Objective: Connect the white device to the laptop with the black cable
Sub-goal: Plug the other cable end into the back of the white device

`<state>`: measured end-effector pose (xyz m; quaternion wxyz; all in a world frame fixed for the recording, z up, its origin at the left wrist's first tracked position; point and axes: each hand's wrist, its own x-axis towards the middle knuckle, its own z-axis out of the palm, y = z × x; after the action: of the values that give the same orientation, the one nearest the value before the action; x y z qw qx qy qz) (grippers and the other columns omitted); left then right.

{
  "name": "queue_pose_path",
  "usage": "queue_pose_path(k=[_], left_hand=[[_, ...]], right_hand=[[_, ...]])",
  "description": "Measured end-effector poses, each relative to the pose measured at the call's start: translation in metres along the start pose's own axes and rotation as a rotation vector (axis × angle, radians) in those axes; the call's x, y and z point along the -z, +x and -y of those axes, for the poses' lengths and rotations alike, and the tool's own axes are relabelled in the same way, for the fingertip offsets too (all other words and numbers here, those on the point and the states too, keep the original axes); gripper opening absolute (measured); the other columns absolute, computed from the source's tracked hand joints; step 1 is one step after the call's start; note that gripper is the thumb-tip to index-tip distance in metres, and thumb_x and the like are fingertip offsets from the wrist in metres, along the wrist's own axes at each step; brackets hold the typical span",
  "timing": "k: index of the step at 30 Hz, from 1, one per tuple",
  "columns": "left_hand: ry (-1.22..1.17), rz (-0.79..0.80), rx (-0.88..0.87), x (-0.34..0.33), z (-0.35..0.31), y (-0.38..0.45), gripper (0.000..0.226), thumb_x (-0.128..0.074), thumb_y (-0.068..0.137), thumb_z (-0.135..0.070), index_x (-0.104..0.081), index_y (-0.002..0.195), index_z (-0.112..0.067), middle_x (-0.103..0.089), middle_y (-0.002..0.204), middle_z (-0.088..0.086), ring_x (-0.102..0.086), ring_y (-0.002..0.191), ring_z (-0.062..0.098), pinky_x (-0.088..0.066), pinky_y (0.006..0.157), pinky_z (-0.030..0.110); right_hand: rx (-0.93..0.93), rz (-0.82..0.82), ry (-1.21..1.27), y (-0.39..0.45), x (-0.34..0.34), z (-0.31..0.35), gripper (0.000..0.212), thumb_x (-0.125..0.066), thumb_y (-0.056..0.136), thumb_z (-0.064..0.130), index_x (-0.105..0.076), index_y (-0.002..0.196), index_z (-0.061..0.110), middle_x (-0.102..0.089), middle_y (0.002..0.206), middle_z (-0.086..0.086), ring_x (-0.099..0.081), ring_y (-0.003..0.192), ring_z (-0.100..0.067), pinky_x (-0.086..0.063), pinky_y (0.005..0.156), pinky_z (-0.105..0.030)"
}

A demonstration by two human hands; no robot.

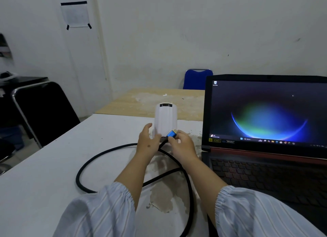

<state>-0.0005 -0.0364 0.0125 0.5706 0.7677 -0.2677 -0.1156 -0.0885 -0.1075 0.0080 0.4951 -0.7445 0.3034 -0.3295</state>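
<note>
The white device point(165, 119) stands upright on the white table point(53, 166), just left of the open laptop point(265, 130), whose screen is lit. My left hand point(147, 139) grips the device's lower left side. My right hand point(182, 143) pinches the blue plug point(172, 133) of the black cable point(99, 157), its metal tip pointing up and to the right against the device's near face. The cable loops over the table to the left and runs down toward the frame's bottom edge. Its other end is out of sight.
A black folding chair point(44, 113) stands off the table's left edge. Beyond the white table lies a worn wooden table point(159, 102) with a blue chair point(197, 79) behind it. Peeled patches mark the white tabletop between my arms.
</note>
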Motion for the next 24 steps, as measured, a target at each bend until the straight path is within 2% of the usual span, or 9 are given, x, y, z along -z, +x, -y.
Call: queue_pose_path(k=[2,4,6,8,10,13,17,21,24], left_hand=[[0.012,0.127,-0.005,-0.001,0.0,0.004,0.063,-0.049,0.092,-0.024,-0.02,0.148,-0.024,-0.03,0.154,0.01,-0.037,0.136,0.028,-0.036,0.107,0.038],[0.085,0.176,-0.019,-0.002,0.001,0.009,0.064,-0.048,0.093,-0.027,-0.016,0.148,-0.027,-0.03,0.154,0.01,-0.036,0.137,0.029,-0.035,0.112,0.043],[0.147,0.171,-0.037,-0.001,0.002,0.014,0.064,-0.05,0.091,-0.03,-0.019,0.147,-0.027,-0.035,0.15,0.012,-0.038,0.135,0.03,-0.036,0.11,0.046],[0.174,0.175,-0.059,0.001,0.002,0.015,0.064,-0.052,0.09,-0.032,-0.022,0.146,-0.026,-0.041,0.145,0.013,-0.041,0.131,0.03,-0.039,0.107,0.045],[0.196,0.177,-0.074,0.003,0.002,0.017,0.063,-0.054,0.088,-0.036,-0.025,0.144,-0.026,-0.046,0.139,0.014,-0.046,0.125,0.031,-0.043,0.103,0.044],[0.226,0.176,-0.082,0.004,0.002,0.019,0.063,-0.056,0.086,-0.043,-0.028,0.139,-0.028,-0.053,0.131,0.015,-0.053,0.116,0.033,-0.048,0.096,0.044],[0.281,0.183,-0.105,0.004,0.003,0.022,0.063,-0.054,0.087,-0.045,-0.026,0.14,-0.027,-0.052,0.132,0.015,-0.053,0.115,0.033,-0.046,0.093,0.041],[0.357,0.18,-0.131,0.005,0.003,0.026,0.063,-0.049,0.09,-0.043,-0.025,0.144,-0.022,-0.048,0.139,0.015,-0.05,0.122,0.032,-0.042,0.096,0.038],[0.384,0.181,-0.113,0.006,0.001,0.031,0.061,-0.045,0.092,-0.044,-0.028,0.145,-0.019,-0.05,0.137,0.018,-0.052,0.121,0.034,-0.043,0.097,0.041]], right_hand=[[0.02,0.034,0.005,0.001,0.0,0.001,0.014,-0.048,0.091,0.011,-0.051,0.077,0.009,-0.051,0.088,-0.003,-0.046,0.068,-0.006,-0.036,0.056,-0.016],[0.022,0.047,0.009,0.002,0.0,0.002,0.011,-0.048,0.092,0.012,-0.054,0.084,0.007,-0.052,0.086,-0.001,-0.047,0.067,-0.004,-0.036,0.054,-0.016],[0.012,0.044,0.012,0.003,0.0,0.003,0.014,-0.049,0.091,0.013,-0.058,0.088,0.002,-0.054,0.088,-0.003,-0.05,0.07,-0.01,-0.04,0.058,-0.019],[-0.017,0.044,0.016,0.005,0.001,0.006,0.022,-0.049,0.09,0.015,-0.062,0.095,-0.002,-0.057,0.088,-0.006,-0.052,0.076,-0.018,-0.043,0.067,-0.029],[-0.036,0.057,0.002,0.006,0.003,0.01,0.022,-0.05,0.09,0.016,-0.063,0.09,-0.001,-0.056,0.079,-0.007,-0.049,0.071,-0.019,-0.04,0.066,-0.032],[-0.047,0.066,-0.033,0.009,0.009,0.014,0.023,-0.05,0.09,0.016,-0.053,0.068,0.012,-0.045,0.064,0.0,-0.039,0.058,-0.014,-0.033,0.057,-0.029],[-0.057,0.086,-0.03,0.011,0.015,0.018,0.018,-0.05,0.091,0.016,-0.063,0.091,0.004,-0.05,0.072,-0.003,-0.041,0.06,-0.013,-0.033,0.056,-0.027],[-0.054,0.095,-0.056,0.012,0.017,0.023,0.018,-0.049,0.091,0.016,-0.061,0.089,0.002,-0.048,0.07,-0.002,-0.04,0.06,-0.014,-0.033,0.058,-0.029],[-0.044,0.089,-0.071,0.013,0.016,0.025,0.025,-0.05,0.091,0.016,-0.063,0.096,-0.004,-0.056,0.081,-0.008,-0.049,0.074,-0.02,-0.039,0.067,-0.032]])
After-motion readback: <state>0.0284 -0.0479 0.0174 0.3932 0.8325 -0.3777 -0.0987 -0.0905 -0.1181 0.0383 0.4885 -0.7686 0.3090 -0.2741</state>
